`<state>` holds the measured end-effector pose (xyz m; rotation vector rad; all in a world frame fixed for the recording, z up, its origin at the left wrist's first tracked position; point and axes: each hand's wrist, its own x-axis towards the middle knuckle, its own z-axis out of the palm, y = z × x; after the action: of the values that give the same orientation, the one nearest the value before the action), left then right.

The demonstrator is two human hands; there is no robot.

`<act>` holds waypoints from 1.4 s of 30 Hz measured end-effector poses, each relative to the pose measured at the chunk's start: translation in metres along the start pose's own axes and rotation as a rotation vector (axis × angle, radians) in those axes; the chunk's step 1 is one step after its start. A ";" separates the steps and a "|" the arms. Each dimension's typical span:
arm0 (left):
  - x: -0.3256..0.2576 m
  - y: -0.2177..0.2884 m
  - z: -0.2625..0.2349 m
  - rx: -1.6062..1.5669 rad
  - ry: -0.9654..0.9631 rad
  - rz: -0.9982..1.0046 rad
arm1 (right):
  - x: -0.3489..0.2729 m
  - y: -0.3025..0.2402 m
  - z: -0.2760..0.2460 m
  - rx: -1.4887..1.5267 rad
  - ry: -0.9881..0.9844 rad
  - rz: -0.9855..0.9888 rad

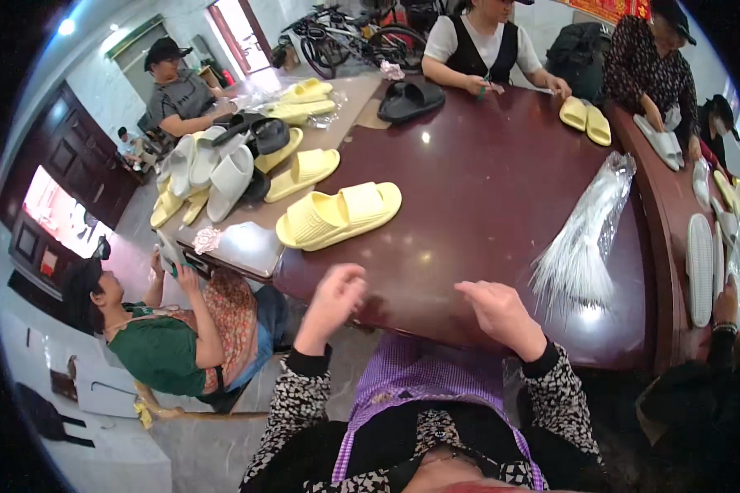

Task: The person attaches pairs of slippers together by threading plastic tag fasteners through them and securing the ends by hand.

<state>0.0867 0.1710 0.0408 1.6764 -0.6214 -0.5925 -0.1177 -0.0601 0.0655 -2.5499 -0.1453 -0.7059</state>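
Observation:
My left hand hovers over the table's near edge, below the pair of yellow slippers. Its fingers look curled but are smeared by motion, and I see no slipper in it. Facing it across a gap, my right hand is closed, its fingers pressed together and pointing left. Anything small in that pinch is too fine to make out. The yellow pair lies side by side on the dark red table, touched by neither hand. Right of my right hand lies a bundle of thin white strands, partly in a clear plastic sleeve.
At the left is a heap of grey, yellow and black slippers. A black slipper and another yellow pair lie at the far side. Co-workers surround the table; one at left holds a slipper. More slippers lie at right.

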 end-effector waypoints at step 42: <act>-0.016 -0.036 0.026 -0.928 -0.113 -0.159 | -0.031 0.034 0.023 1.017 0.529 0.924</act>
<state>0.0604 0.1696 0.0019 0.8202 -0.2151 -0.9183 -0.1264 -0.0773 0.0177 -1.1842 0.6433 -0.6363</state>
